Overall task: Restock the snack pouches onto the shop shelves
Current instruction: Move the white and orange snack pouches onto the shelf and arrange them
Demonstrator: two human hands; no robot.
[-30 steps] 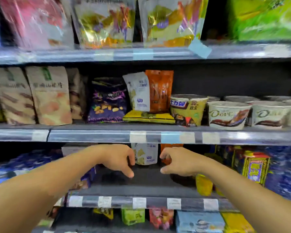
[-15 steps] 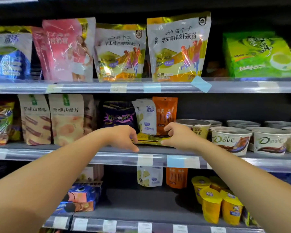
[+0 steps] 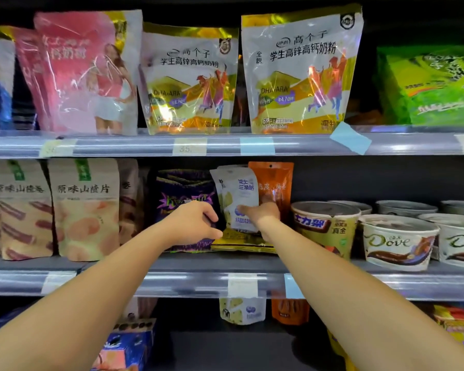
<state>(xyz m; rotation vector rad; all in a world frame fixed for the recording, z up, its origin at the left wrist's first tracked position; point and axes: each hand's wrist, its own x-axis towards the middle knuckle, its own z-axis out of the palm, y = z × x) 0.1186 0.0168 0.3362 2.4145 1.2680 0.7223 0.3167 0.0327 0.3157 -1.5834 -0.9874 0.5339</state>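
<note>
On the middle shelf (image 3: 198,283) a white cheese snack pouch (image 3: 241,188) stands upright in front of an orange pouch (image 3: 275,183). My right hand (image 3: 261,214) grips the white pouch low down, thumb across its front. My left hand (image 3: 196,223) hovers just left of it, in front of a purple pouch (image 3: 182,194), with fingers loosely curved and nothing in them. A flat yellow pouch (image 3: 239,241) lies under the white one.
Beige hawthorn pouches (image 3: 86,207) stand to the left, and Dove tubs (image 3: 397,242) and a yellow tub (image 3: 324,226) to the right. Large milk-powder bags (image 3: 300,76) fill the top shelf. A white pouch (image 3: 241,310) and an orange one (image 3: 289,311) stand on the lower shelf.
Both hands rose from the lower shelf to the middle shelf and my view tilted up. My right hand went from the shelf front onto the white pouch and closed on it.
</note>
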